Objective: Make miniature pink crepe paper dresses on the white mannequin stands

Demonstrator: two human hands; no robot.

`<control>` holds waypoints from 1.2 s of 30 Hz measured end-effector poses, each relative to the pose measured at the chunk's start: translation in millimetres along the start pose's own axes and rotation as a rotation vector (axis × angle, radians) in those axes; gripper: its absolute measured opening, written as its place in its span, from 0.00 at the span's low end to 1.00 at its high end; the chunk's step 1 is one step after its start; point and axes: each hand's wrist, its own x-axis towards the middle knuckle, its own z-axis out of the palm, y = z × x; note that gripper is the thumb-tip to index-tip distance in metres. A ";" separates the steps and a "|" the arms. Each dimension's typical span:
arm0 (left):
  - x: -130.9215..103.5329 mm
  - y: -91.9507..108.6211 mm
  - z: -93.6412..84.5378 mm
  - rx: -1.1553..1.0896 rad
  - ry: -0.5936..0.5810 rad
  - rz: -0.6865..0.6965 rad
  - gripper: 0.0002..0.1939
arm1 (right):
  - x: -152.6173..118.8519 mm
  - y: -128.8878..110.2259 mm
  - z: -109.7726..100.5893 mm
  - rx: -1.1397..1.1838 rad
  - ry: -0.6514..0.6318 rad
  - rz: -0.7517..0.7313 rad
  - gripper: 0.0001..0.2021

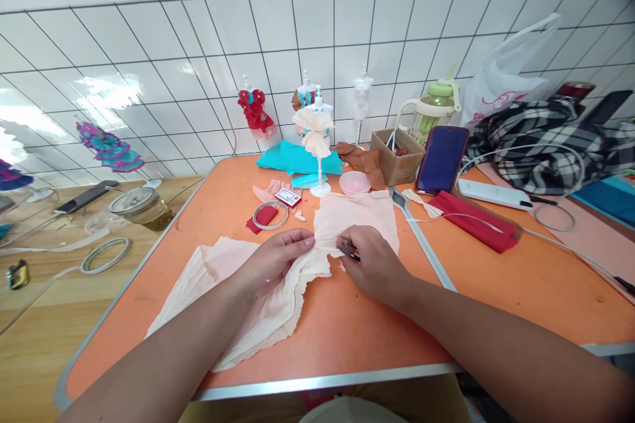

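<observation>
Long, wrinkled cream crepe paper (302,284) with ragged edges runs across the table in front of me. My left hand (285,254) is closed on it, thumb and fingers pinching a gathered part near the middle. In my right hand (372,261) is a small dark pair of snips (349,251), partly hidden by the fingers, with its tips against the paper's torn edge. Beyond both hands lies a flat piece of pale peach crepe paper (357,215). Behind it a white mini mannequin (320,165) wears a pleated cream paper dress (315,131).
Around the orange table (377,337) are a tape roll (270,215), a small box (288,197), a pink bowl (354,182), a phone (442,158) and a cardboard box (395,157). Red paper (473,219) and a white cable lie right. A lidded jar (141,207) stands left.
</observation>
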 end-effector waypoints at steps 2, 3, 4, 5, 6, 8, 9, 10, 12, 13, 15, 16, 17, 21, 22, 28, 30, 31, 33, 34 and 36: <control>1.9 -0.1 -2.7 0.094 0.009 0.041 0.12 | 0.2 0.7 -0.4 -0.035 -0.010 -0.020 0.11; 2.5 0.1 -4.0 0.109 0.009 0.063 0.12 | 0.0 0.3 -0.7 -0.042 -0.018 -0.035 0.11; 2.8 0.7 -5.2 0.092 0.002 0.079 0.12 | -0.2 -0.4 -0.9 -0.045 -0.028 -0.050 0.11; 2.5 1.7 -6.3 0.049 -0.016 0.078 0.13 | -0.6 -1.3 -1.2 -0.045 -0.036 -0.062 0.11; 1.8 2.9 -7.2 -0.001 -0.047 0.055 0.13 | -0.9 -2.1 -1.7 -0.042 -0.040 -0.071 0.11; -0.8 5.7 -9.1 -0.051 -0.130 -0.063 0.13 | -1.3 -3.4 -3.0 -0.031 -0.029 -0.083 0.11; -2.2 7.0 -10.3 -0.036 -0.165 -0.141 0.13 | -1.3 -3.6 -3.8 -0.025 -0.015 -0.086 0.11; -3.6 8.0 -11.6 0.001 -0.193 -0.216 0.13 | -1.1 -3.4 -4.5 -0.020 0.000 -0.088 0.12; -5.3 9.7 -14.7 0.089 -0.244 -0.308 0.16 | -0.2 -2.5 -5.1 -0.019 0.016 -0.083 0.13; -5.7 10.5 -16.3 0.119 -0.265 -0.306 0.16 | 0.4 -1.9 -5.0 -0.024 0.009 -0.076 0.13; -5.6 12.2 -19.0 0.145 -0.299 -0.234 0.13 | 1.2 -1.5 -4.6 -0.038 -0.034 -0.062 0.11; -5.2 13.0 -19.9 0.154 -0.300 -0.188 0.13 | 1.4 -2.2 -5.0 -0.034 -0.059 -0.059 0.10; -4.6 13.7 -20.5 0.168 -0.291 -0.143 0.13 | 1.2 -3.6 -6.1 -0.016 -0.074 -0.059 0.08; -1.9 13.8 -20.6 0.284 -0.190 -0.022 0.15 | -2.0 -15.1 -18.0 0.206 -0.012 -0.029 0.06; -1.5 13.3 -20.2 0.302 -0.155 -0.003 0.16 | -3.1 -18.3 -21.1 0.304 -0.027 0.009 0.09; -3.5 14.2 -17.8 0.207 -0.206 -0.091 0.16 | -3.7 -22.5 -18.3 0.797 -0.540 0.519 0.16; -4.8 15.7 -18.0 0.169 -0.253 -0.069 0.16 | -2.3 -20.7 -14.6 0.916 -0.622 0.639 0.16; -5.3 16.2 -18.3 0.156 -0.267 -0.050 0.17 | -1.8 -20.0 -13.6 0.987 -0.658 0.666 0.16; -5.8 16.9 -19.1 0.140 -0.275 -0.017 0.19 | -1.2 -19.3 -12.5 1.068 -0.680 0.674 0.17; -5.9 17.1 -19.6 0.133 -0.267 -0.006 0.20 | -1.2 -19.1 -12.1 1.059 -0.666 0.663 0.17; -6.0 17.6 -20.0 0.119 -0.232 0.009 0.23 | -1.6 -18.3 -10.1 0.981 -0.629 0.633 0.19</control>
